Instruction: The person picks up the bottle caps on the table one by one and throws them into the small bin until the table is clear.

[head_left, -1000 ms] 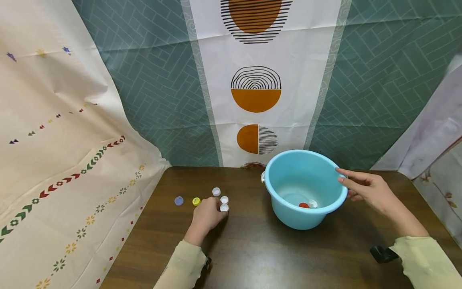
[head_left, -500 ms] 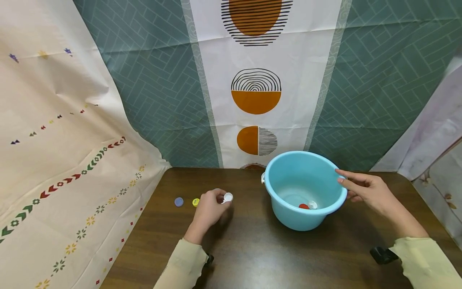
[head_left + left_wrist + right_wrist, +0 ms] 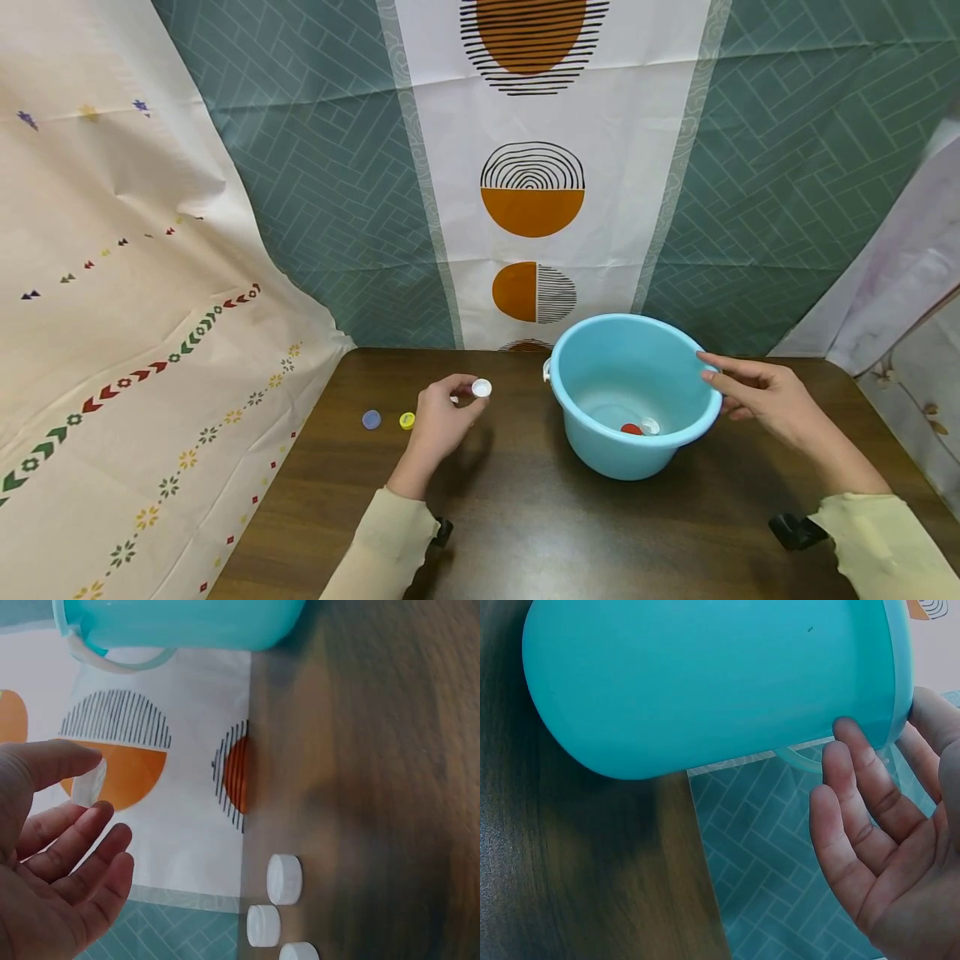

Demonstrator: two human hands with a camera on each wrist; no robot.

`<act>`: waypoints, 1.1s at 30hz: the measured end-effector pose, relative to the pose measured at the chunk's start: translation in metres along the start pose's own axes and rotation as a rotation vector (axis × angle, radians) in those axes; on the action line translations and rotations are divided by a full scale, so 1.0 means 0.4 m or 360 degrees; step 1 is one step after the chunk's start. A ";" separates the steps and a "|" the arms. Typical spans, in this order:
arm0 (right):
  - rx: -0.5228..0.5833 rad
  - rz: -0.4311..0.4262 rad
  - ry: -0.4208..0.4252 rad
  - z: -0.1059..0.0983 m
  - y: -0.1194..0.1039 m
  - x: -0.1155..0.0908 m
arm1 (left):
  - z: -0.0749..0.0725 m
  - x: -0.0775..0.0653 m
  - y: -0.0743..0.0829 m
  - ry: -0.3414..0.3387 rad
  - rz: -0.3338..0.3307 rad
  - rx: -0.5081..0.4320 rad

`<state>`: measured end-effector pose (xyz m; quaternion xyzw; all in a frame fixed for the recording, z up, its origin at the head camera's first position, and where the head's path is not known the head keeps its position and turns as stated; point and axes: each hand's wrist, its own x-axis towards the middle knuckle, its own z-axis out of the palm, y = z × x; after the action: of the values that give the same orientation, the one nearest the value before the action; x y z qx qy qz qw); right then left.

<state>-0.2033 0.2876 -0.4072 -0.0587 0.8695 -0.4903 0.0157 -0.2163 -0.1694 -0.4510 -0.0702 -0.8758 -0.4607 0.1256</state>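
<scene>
My left hand [image 3: 442, 421] is raised over the table, pinching a white bottle cap [image 3: 482, 388] between thumb and fingertips. Several more white bottle caps [image 3: 285, 879] lie on the table below it in the left wrist view; the hand mostly hides them in the head view. Left of the hand lie a yellow cap [image 3: 407, 420] and a blue cap [image 3: 371, 419]. My right hand [image 3: 772, 404] holds the rim of a light blue bucket [image 3: 622, 458] at its right side, some fingertips against the outer wall. Inside the bucket are a red cap [image 3: 632, 428] and a whitish cap [image 3: 650, 426].
The dark wooden table [image 3: 540, 533] ends at a patterned curtain [image 3: 532, 292] behind the bucket. A cream embroidered cloth [image 3: 165, 375] hangs along the left side. The bucket's pale handle [image 3: 112, 664] hangs at its left side.
My left hand has picked a white cap up off the table and lifted it slightly away and to the right. The right hand and bucket have stayed in place.
</scene>
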 end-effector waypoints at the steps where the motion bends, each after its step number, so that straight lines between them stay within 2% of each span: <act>1: -0.0005 0.0002 0.0003 0.000 0.000 0.000 | 0.000 0.002 0.005 0.0016 0.0009 -0.0025; 8: -0.0002 -0.0010 -0.0001 0.000 0.004 -0.001 | 0.001 0.023 0.049 0.0128 0.0086 -0.0165; 15: -0.0009 -0.0008 0.0004 0.000 0.004 0.000 | 0.019 0.051 0.100 0.0148 0.0169 -0.0264; 26: 0.0004 0.0014 0.0016 0.005 0.000 0.002 | 0.058 0.081 0.182 0.0063 0.0228 -0.0445; 33: 0.0005 0.0006 0.0015 0.003 0.005 -0.001 | 0.091 0.095 0.211 -0.0004 0.0256 -0.0514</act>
<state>-0.2029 0.2876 -0.4094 -0.0547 0.8688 -0.4919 0.0128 -0.2384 -0.0913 -0.3933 -0.1600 -0.7821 -0.5838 0.1480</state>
